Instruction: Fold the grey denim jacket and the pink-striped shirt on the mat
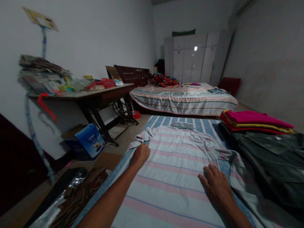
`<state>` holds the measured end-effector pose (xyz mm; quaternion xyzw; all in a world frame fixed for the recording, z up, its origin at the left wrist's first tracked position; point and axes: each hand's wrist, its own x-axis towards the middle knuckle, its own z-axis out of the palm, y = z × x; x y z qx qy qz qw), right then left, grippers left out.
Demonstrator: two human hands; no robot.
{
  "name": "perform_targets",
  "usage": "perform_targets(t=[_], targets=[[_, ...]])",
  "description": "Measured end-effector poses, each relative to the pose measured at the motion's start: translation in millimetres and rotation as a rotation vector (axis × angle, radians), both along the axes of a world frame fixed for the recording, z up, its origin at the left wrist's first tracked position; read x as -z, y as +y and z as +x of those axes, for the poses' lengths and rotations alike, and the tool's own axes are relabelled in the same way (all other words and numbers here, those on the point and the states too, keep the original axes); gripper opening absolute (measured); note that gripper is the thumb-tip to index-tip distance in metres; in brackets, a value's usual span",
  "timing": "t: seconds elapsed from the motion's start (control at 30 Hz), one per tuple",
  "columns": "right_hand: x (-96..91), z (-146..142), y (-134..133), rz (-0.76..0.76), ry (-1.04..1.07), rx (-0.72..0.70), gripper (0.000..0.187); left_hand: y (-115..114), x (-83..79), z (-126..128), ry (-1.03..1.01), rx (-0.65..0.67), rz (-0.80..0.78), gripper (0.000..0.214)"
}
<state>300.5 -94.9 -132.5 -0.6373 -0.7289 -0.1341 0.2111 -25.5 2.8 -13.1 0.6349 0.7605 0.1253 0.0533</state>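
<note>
A long-sleeved shirt (175,167), pale with pink stripes and thin blue lines, is spread over a blue-and-white striped cover (156,121). Its collar (182,125) points away from me. My left hand (142,154) is closed at the shirt's left edge, just below the bunched left sleeve, and appears to pinch the cloth; the fingertips are hidden. On the right side of the shirt lies my right hand (217,183), palm down with fingers stretched out. The right sleeve trails off beyond it, creased and bent toward me.
Folded pink, yellow and red cloths (258,122) are stacked at right beside dark green garments (270,158). At left stand a cluttered sewing-machine table (102,92) and a blue box (90,141). Striped cloth (80,193) lies low at left. A bed (187,101) stands farther back.
</note>
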Motion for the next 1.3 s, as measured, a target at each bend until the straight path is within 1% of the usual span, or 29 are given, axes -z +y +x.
perform_targets(t=[0.07, 0.17, 0.27, 0.33, 0.53, 0.63, 0.8, 0.97, 1.03, 1.1, 1.17, 1.23, 1.3], targets=[[0.8, 1.2, 0.5, 0.02, 0.006, -0.005, 0.035, 24.2, -1.2, -3.7, -0.001, -0.08, -0.047, 0.018], [-0.8, 1.9, 1.0, 0.026, 0.016, 0.003, 0.034, 47.2, 6.5, -2.6, -0.008, -0.176, -0.092, 0.02], [-3.7, 1.4, 0.8, 0.018, 0.03, 0.026, 0.032, 58.7, 14.9, -0.2, -0.003, -0.251, -0.115, 0.024], [-5.1, 1.0, 0.6, 0.008, 0.04, 0.027, 0.031, 60.2, 18.0, -0.1, 0.009, -0.252, -0.11, 0.023], [-6.8, 0.9, 0.6, -0.026, 0.063, 0.018, 0.027, 45.2, 22.2, -1.5, 0.12, -0.122, 0.003, 0.027], [-7.5, 1.2, 0.3, -0.039, 0.065, 0.019, 0.026, 40.3, 24.8, -0.8, 0.178, -0.085, 0.013, 0.029], [-7.9, 0.7, 0.3, -0.018, 0.077, 0.024, 0.028, 42.0, 27.4, -0.5, 0.25, -0.073, -0.009, 0.03], [-10.6, -1.2, 1.5, -0.014, 0.104, 0.037, 0.027, 43.2, 21.8, 4.4, 0.297, -0.075, 0.004, 0.037], [-14.3, -2.6, 1.5, -0.019, 0.112, 0.053, 0.026, 42.1, 19.0, 11.8, 0.342, -0.01, 0.058, 0.037], [-19.3, -4.2, 1.3, -0.029, 0.121, 0.064, 0.024, 40.6, 18.7, 21.1, 0.373, 0.114, 0.124, 0.036], [-24.2, -6.0, 1.0, -0.04, 0.131, 0.064, 0.023, 39.4, 22.6, 29.0, 0.358, 0.247, 0.153, 0.035], [-27.5, -7.3, 0.9, -0.032, 0.142, 0.069, 0.023, 38.9, 30.3, 32.4, 0.332, 0.317, 0.119, 0.04], [-28.7, -7.9, 1.1, -0.017, 0.157, 0.074, 0.024, 39.4, 39.2, 30.5, 0.319, 0.318, 0.031, 0.048]])
